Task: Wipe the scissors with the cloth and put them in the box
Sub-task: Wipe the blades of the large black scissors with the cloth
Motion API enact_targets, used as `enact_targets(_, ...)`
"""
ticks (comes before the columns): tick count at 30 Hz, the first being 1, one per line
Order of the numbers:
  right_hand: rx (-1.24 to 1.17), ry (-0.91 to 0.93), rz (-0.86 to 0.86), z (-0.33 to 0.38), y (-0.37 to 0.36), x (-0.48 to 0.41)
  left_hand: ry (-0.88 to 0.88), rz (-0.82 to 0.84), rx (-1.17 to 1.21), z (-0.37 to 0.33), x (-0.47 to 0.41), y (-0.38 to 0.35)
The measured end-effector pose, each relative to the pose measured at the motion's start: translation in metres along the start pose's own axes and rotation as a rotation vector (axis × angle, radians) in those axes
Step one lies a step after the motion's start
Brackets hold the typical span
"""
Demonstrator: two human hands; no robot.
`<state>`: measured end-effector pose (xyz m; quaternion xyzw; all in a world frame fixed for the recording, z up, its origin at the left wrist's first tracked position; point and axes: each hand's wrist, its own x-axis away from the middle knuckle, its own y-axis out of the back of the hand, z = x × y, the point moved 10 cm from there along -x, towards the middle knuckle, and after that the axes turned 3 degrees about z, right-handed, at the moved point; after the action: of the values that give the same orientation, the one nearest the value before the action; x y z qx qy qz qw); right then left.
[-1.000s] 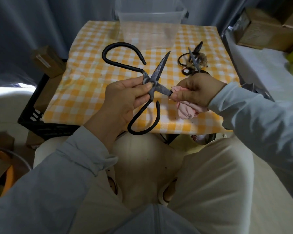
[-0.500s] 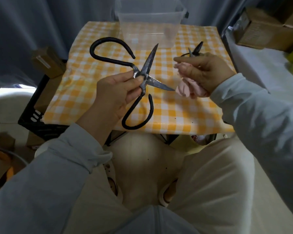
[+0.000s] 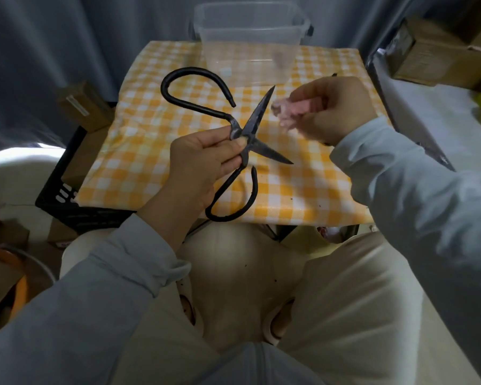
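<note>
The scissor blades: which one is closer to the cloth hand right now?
The upper blade, pointing up toward the clear box; its tip nears the pink cloth in the right hand. The lower blade points away, rightward.

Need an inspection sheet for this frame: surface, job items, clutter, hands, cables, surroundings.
Surface: small table under an orange-and-white checked cover.
Job's things: black scissors held open above the table; pink cloth bunched, apart from the blades; clear plastic box at the far edge, looks empty.
Clutter: dark tip showing behind the right hand, unidentifiable.
Grippers: left hand pinches the scissors at the pivot; right hand grips the cloth.
Cables: nothing seen.
Surroundings: grey curtain, cardboard boxes at right, black crate at left.
</note>
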<state>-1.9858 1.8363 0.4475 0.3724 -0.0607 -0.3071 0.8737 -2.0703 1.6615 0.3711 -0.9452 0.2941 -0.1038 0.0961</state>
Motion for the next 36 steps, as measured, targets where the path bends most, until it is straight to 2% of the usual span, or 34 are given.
enact_targets(3, -0.017, -0.042, 0.122, -0.001, -0.011, 0.005, 0.001, 0.012, 0.004, 0.000, 0.001, -0.002)
enact_targets(11, -0.048, -0.036, 0.028, -0.001, -0.009, 0.008, -0.012, 0.026, 0.023, -0.002, 0.005, -0.008)
enact_targets(14, 0.184, -0.019, 0.013, 0.003, -0.009, 0.005, -0.009, 0.025, 0.029, -0.002, 0.005, -0.009)
enact_targets(19, 0.307, 0.005, 0.002, 0.010, -0.015, 0.009, -0.013, 0.022, 0.013, 0.000, 0.006, -0.010)
enact_targets(23, -0.214, -0.106, 0.002, -0.004, -0.015, 0.014, -0.021, 0.027, 0.010, -0.002, 0.006, -0.009)
enact_targets(26, -0.426, -0.123, -0.042, -0.005, -0.007, 0.016, -0.023, 0.032, 0.013, -0.003, 0.007, -0.009)
enact_targets(28, -0.460, -0.129, -0.061, -0.007, -0.002, 0.015, -0.024, 0.037, 0.010, -0.005, 0.007, -0.010)
enact_targets(32, -0.366, -0.122, 0.047, -0.011, 0.001, 0.001, -0.018, 0.035, 0.014, -0.005, 0.006, -0.010)
enact_targets(34, -0.040, -0.092, 0.172, -0.015, -0.006, -0.005, -0.018, 0.033, 0.006, -0.005, 0.006, -0.010)
enact_targets(36, 0.252, -0.010, 0.141, -0.013, -0.003, -0.010, -0.016, 0.036, 0.002, -0.005, 0.005, -0.009)
